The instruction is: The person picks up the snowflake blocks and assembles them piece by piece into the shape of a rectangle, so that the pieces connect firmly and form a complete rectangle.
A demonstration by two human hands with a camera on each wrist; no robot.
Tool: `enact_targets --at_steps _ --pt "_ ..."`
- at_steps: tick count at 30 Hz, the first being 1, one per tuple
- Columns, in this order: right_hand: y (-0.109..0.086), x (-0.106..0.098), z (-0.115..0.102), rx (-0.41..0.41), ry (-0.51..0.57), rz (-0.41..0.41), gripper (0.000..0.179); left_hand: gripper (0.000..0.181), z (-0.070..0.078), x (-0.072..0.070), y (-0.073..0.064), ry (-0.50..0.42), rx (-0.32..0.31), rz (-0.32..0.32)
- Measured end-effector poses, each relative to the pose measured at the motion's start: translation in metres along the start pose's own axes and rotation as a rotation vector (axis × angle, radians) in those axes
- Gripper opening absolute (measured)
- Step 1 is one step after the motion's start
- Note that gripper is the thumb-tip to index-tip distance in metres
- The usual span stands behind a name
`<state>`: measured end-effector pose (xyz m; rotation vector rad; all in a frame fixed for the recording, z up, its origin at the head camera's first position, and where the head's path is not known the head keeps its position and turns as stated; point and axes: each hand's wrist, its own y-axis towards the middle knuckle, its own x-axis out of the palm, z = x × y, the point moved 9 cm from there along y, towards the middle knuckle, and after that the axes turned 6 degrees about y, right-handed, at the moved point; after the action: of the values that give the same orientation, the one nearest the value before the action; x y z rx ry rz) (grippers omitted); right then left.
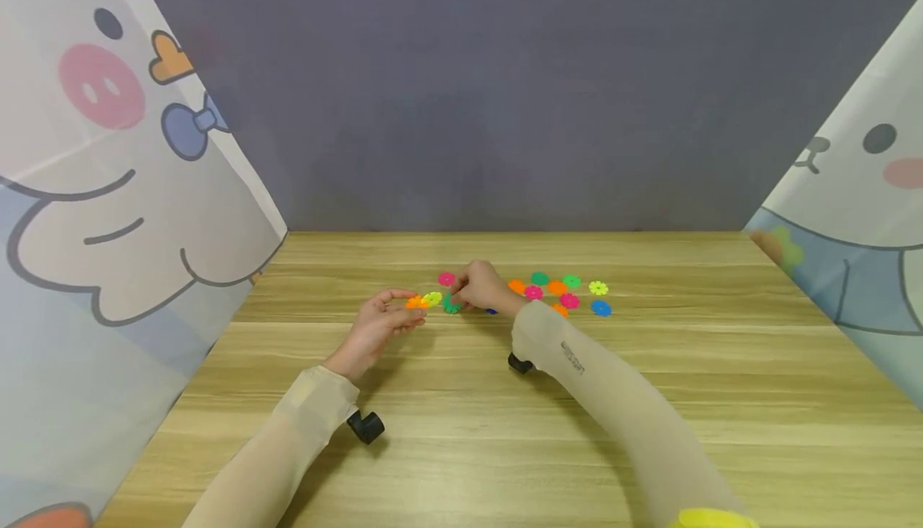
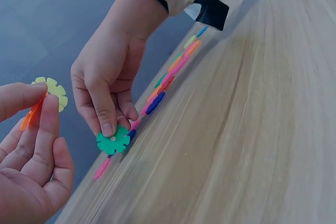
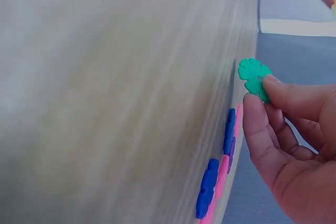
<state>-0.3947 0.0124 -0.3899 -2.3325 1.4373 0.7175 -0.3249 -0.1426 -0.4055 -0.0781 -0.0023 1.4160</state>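
Observation:
My left hand [image 1: 376,324] pinches an orange snowflake disc [image 1: 416,302] between thumb and fingers, and a yellow snowflake disc [image 2: 54,92] is joined to it at an angle. To its right, my right hand [image 1: 479,286] holds a green snowflake disc [image 3: 253,76] by its edge between thumb and forefinger. The green disc stands tilted just above the table, close to the joined pair but apart from it. A pink disc [image 1: 446,279] lies behind the right hand. Dark blue discs [image 3: 208,188] lie under and beside that hand, partly hidden by it in the head view.
Several more discs lie spread to the right, among them an orange one [image 1: 558,288], a yellow-green one [image 1: 598,288] and a blue one [image 1: 601,308]. A grey panel [image 1: 505,95] rises behind the wooden table [image 1: 461,448]; printed cloths stand at both sides.

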Motion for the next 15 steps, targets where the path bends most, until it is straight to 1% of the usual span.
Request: enact_targets --at_steps 4,6,10,15 --pt "-0.008 -0.002 -0.002 -0.032 0.033 0.000 0.004 0.033 0.001 0.003 0.001 -0.009 0.003 0.002" --pt "-0.013 -0.004 -0.004 -0.047 0.043 0.000 0.004 0.033 0.001 0.005 0.001 -0.020 0.008 -0.006" --pt "-0.023 -0.008 -0.005 -0.044 0.068 -0.003 0.005 0.031 0.002 0.008 0.001 -0.047 0.003 -0.011" --pt "-0.033 -0.018 -0.004 -0.051 0.114 0.015 0.008 0.031 0.003 0.010 0.001 -0.046 0.002 -0.018"
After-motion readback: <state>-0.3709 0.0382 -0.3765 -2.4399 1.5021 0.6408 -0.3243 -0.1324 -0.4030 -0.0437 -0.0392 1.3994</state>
